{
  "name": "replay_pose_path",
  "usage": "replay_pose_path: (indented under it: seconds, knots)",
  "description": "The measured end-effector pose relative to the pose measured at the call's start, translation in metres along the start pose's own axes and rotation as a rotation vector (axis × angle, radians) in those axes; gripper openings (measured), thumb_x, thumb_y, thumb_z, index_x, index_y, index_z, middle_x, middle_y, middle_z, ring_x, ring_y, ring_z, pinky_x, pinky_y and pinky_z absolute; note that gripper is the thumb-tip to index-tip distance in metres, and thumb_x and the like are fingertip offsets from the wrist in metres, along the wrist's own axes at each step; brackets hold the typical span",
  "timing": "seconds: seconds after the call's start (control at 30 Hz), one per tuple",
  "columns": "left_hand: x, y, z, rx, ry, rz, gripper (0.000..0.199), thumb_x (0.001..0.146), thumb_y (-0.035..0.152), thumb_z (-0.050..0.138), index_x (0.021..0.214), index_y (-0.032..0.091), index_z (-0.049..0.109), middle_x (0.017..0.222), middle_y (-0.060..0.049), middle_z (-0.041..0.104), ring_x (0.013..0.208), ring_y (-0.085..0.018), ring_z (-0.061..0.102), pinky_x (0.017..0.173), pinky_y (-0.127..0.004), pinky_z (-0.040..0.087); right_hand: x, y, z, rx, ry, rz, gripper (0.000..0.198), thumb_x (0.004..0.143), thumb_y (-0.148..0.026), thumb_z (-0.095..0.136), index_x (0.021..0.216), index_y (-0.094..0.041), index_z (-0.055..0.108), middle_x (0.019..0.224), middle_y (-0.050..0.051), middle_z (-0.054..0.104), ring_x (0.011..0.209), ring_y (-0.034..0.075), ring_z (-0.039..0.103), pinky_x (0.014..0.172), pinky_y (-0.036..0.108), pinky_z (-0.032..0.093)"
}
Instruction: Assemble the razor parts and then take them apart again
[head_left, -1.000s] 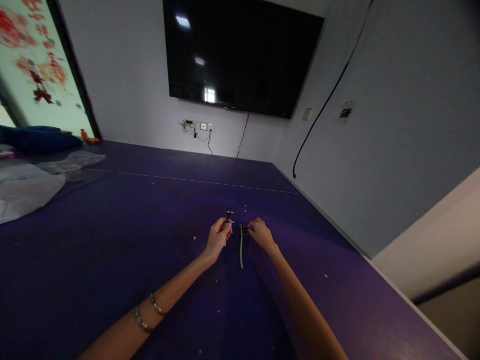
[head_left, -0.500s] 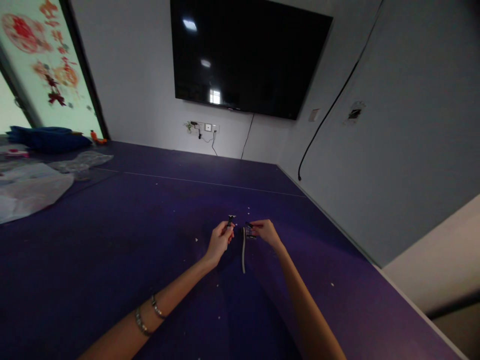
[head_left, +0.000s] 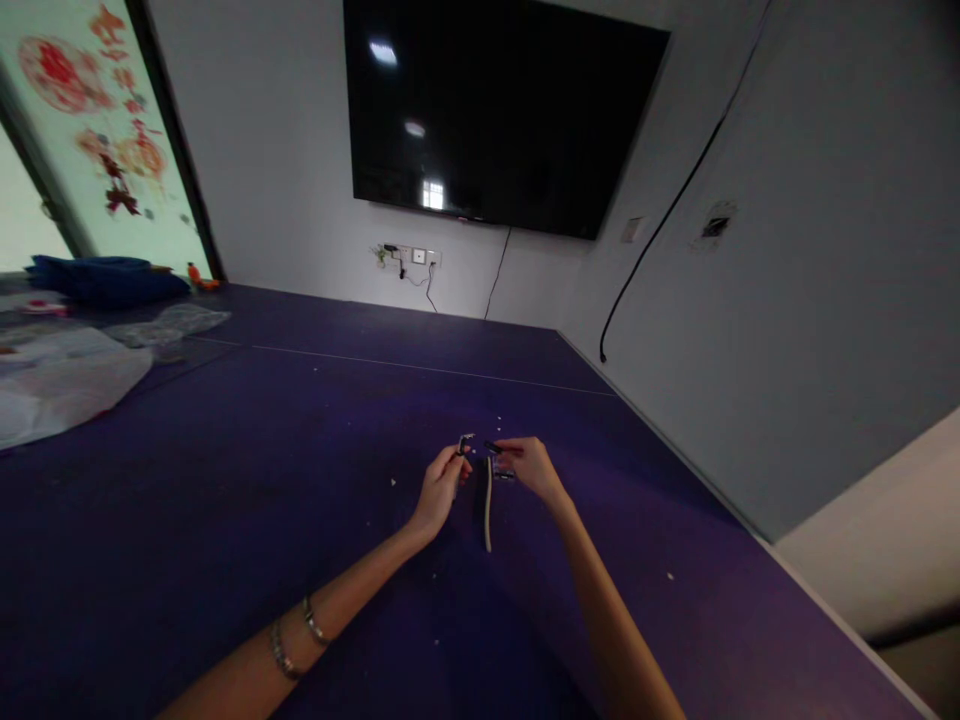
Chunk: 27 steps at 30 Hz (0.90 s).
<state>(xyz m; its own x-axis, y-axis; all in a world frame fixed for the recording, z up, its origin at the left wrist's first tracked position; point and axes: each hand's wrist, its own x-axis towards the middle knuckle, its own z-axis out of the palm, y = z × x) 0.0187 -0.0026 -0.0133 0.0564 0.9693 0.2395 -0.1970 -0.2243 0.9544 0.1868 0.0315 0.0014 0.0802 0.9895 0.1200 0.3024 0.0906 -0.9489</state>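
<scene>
My left hand [head_left: 441, 487] is closed around the handle of a small razor [head_left: 466, 443], whose T-shaped head points up and away from me. My right hand [head_left: 527, 464] pinches a small dark piece [head_left: 492, 446] just right of the razor head, with a gap between the two. Below the right fingers lies a small clear and dark item [head_left: 504, 474], partly covered by the hand; I cannot make out its kind. Between my hands a thin, pale, slightly curved strip [head_left: 488, 510] lies lengthwise on the purple tabletop [head_left: 300, 520].
Small white scraps [head_left: 393, 482] are scattered over the surface. Clear plastic sheeting [head_left: 82, 385] and a dark blue cloth [head_left: 109, 280] lie at the far left, near a small orange item [head_left: 196, 276]. A black cable [head_left: 660, 225] hangs by the right wall; a television [head_left: 502, 110] is mounted ahead.
The razor head in my left hand has turned and now shows more edge-on. The dark piece in my right hand has shifted slightly left, toward it. The view has tilted a little.
</scene>
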Motion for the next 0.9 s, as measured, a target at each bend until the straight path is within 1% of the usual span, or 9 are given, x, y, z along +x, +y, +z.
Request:
replay_pose_path:
  seconds: [0.13,0.2,0.3,0.4,0.47,0.6,0.77,0.9]
  knots:
    - [-0.004,-0.001,0.0,0.144,-0.127,0.124,0.018,0.079,0.031,0.054,0.089,0.016,0.056,0.079,-0.003,0.059,0.075,-0.015,0.056,0.07,-0.026,0.041,-0.01,-0.019,-0.002,-0.14,-0.022,-0.122,0.033,0.069,-0.007,0.047,0.091,-0.011,0.071,0.082,0.009,0.071,0.065,0.018,0.066,0.062,0.03,0.055]
    - [-0.007,-0.002,0.001,0.208,-0.163,0.145,0.018,0.078,0.031,0.056,0.088,0.017,0.055,0.08,-0.003,0.059,0.075,-0.015,0.055,0.07,-0.026,0.041,-0.014,-0.026,-0.003,-0.181,-0.024,-0.181,0.035,0.071,-0.008,0.045,0.095,-0.012,0.07,0.089,0.01,0.07,0.07,0.018,0.067,0.065,0.03,0.055]
    - [-0.01,-0.003,0.002,0.239,-0.192,0.123,0.018,0.077,0.032,0.058,0.085,0.017,0.053,0.075,-0.001,0.058,0.07,-0.013,0.054,0.064,-0.024,0.04,-0.019,-0.035,-0.003,-0.226,-0.031,-0.243,0.037,0.072,-0.008,0.044,0.099,-0.014,0.068,0.094,0.009,0.069,0.075,0.018,0.066,0.069,0.03,0.054]
    - [-0.011,-0.004,0.003,0.218,-0.2,0.096,0.018,0.075,0.031,0.06,0.08,0.017,0.05,0.065,0.002,0.054,0.061,-0.011,0.051,0.058,-0.022,0.037,-0.025,-0.044,-0.002,-0.267,-0.05,-0.287,0.038,0.072,-0.008,0.044,0.099,-0.015,0.068,0.096,0.009,0.069,0.078,0.018,0.066,0.073,0.031,0.053]
    - [-0.01,-0.005,0.004,0.193,-0.195,0.078,0.018,0.074,0.03,0.061,0.078,0.017,0.049,0.063,0.003,0.054,0.058,-0.01,0.05,0.056,-0.021,0.035,-0.029,-0.048,-0.001,-0.287,-0.06,-0.317,0.037,0.072,-0.009,0.044,0.099,-0.016,0.069,0.096,0.008,0.069,0.081,0.018,0.065,0.076,0.031,0.052]
    - [-0.009,-0.006,0.005,0.144,-0.197,0.057,0.019,0.073,0.029,0.062,0.077,0.017,0.048,0.065,0.002,0.058,0.059,-0.011,0.053,0.057,-0.022,0.036,-0.031,-0.051,0.0,-0.31,-0.065,-0.371,0.036,0.072,-0.008,0.045,0.098,-0.016,0.069,0.095,0.008,0.069,0.085,0.018,0.064,0.08,0.032,0.05]
    - [-0.01,-0.004,0.005,0.113,-0.199,0.067,0.017,0.074,0.027,0.061,0.078,0.017,0.047,0.069,0.0,0.061,0.063,-0.012,0.056,0.059,-0.022,0.038,-0.03,-0.05,0.0,-0.296,-0.079,-0.378,0.037,0.073,-0.008,0.044,0.1,-0.017,0.068,0.098,0.008,0.068,0.086,0.018,0.064,0.08,0.031,0.05]
    - [-0.01,-0.004,0.005,0.107,-0.194,0.06,0.017,0.074,0.026,0.06,0.078,0.017,0.047,0.069,0.0,0.061,0.063,-0.011,0.056,0.06,-0.022,0.039,-0.033,-0.055,-0.001,-0.312,-0.088,-0.391,0.038,0.073,-0.007,0.045,0.101,-0.017,0.068,0.099,0.008,0.068,0.087,0.018,0.064,0.081,0.032,0.049]
